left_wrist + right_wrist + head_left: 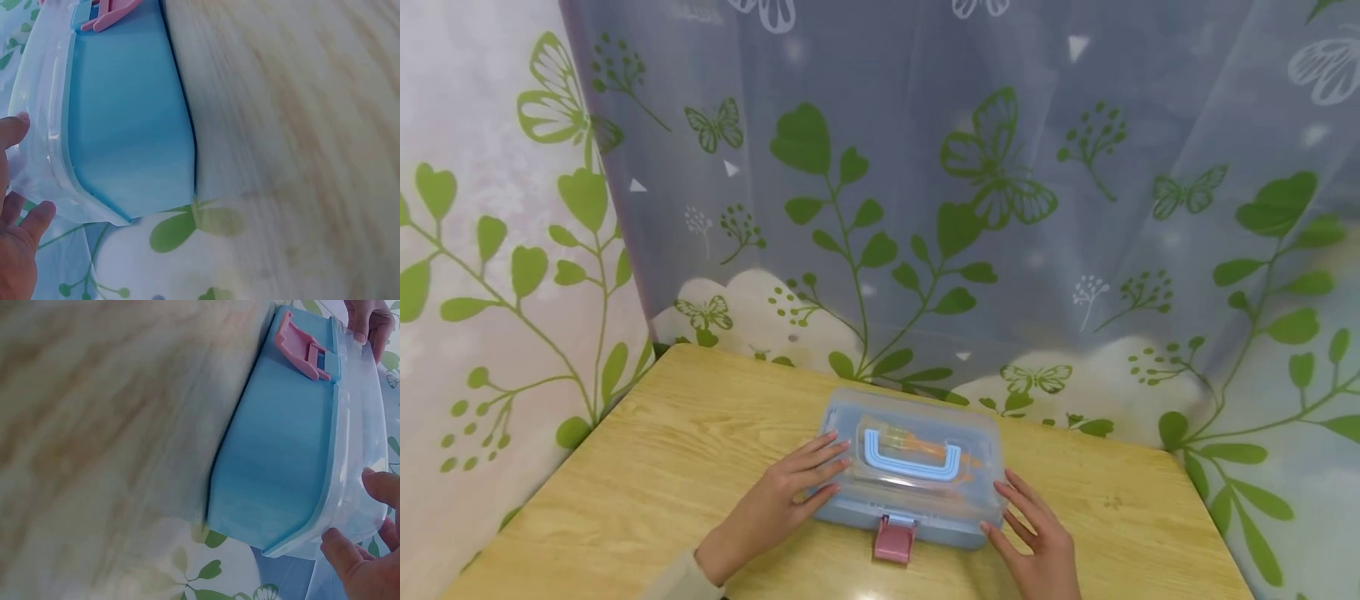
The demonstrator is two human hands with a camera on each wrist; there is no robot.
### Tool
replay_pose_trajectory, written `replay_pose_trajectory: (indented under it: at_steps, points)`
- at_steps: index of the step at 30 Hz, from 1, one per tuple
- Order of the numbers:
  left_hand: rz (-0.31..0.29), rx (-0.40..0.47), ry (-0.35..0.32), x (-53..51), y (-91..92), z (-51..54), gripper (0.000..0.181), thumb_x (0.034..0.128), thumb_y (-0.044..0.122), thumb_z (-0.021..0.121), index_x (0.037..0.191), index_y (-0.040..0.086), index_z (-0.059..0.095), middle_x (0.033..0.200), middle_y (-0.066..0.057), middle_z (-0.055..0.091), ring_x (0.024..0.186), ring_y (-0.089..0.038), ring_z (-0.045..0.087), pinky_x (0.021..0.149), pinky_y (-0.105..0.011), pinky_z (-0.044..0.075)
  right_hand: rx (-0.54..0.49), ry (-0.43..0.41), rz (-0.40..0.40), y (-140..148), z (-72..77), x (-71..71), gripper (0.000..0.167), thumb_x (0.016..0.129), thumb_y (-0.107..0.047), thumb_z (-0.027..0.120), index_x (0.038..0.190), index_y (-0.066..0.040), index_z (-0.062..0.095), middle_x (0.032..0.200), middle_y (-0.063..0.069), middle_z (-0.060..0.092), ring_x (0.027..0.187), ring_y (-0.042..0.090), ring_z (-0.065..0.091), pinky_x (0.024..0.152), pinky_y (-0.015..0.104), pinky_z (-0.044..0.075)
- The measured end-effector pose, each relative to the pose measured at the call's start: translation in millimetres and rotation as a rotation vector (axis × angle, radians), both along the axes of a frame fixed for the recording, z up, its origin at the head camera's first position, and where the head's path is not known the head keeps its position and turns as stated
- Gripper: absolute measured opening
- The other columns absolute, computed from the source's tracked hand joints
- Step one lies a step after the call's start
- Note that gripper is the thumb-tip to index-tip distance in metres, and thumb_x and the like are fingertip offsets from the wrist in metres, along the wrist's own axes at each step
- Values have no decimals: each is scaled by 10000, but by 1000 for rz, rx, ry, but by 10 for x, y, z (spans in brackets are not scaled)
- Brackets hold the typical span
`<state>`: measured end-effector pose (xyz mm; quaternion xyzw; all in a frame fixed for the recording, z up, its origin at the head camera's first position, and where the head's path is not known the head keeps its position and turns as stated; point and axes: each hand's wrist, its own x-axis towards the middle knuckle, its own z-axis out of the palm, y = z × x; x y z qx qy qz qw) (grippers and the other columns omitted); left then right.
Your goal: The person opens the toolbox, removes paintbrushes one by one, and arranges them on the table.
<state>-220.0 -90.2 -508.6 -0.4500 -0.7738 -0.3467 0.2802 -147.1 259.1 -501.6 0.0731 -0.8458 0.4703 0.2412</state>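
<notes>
A blue storage box (128,119) with a clear plastic lid (981,437) stands on the wooden table. A blue carrying handle (913,471) lies flat on the lid. The pink latch (894,540) at the front hangs unfastened from the lid. Through the lid shows something with an orange handle (925,446), its kind unclear. My left hand (775,504) touches the lid's left side with extended fingers. At the opposite side, my right hand (1037,537) touches the lid near its front corner, fingers slightly bent. In the right wrist view, its fingertips rest against the clear plastic.
The wooden table (722,400) extends to both sides of the box. Behind it hangs a blue-grey cloth (880,50) printed with green leaves and butterflies. A paler patterned cloth (490,200) covers the left side.
</notes>
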Motion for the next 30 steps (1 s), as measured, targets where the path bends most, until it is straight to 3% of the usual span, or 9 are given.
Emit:
replay_pose_trajectory:
  at_steps: [8, 15, 21, 30]
  points:
    - [2, 24, 23, 6, -22, -33, 482, 817, 18, 822, 1283, 19, 696, 1380, -178, 634, 1350, -332, 551, 1161, -236, 352, -7, 45, 44, -45, -40, 37, 629, 709, 196, 801, 1287, -26, 689, 1415, 266, 569, 1236, -164, 485, 832, 164, 562]
    - [-25, 79, 22, -29, 5, -34, 468, 799, -16, 830, 1251, -3, 706, 1360, -214, 637, 1345, -340, 556, 1143, -225, 376, -86, -17, 17, -25, -43, 26, 639, 716, 187, 799, 1305, -31, 682, 1460, 165, 566, 1240, -148, 509, 867, 159, 551]
    - [-62, 143, -9, -89, 15, 42, 450, 776, -59, 830, 1210, -34, 714, 1319, -259, 644, 1304, -376, 582, 1122, -254, 409, -127, -4, 0, -31, -13, 13, 716, 669, 180, 841, 1336, 1, 651, 1429, -96, 571, 1223, -129, 541, 874, 179, 556]
    - [-76, 243, -35, -208, 39, 223, 419, 779, -111, 808, 1184, -47, 726, 1272, -264, 669, 1252, -384, 622, 1086, -268, 457, -80, 97, 41, -44, 101, -50, 913, 608, 216, 857, 1442, 1, 554, 1476, -99, 522, 1311, -99, 489, 940, 155, 506]
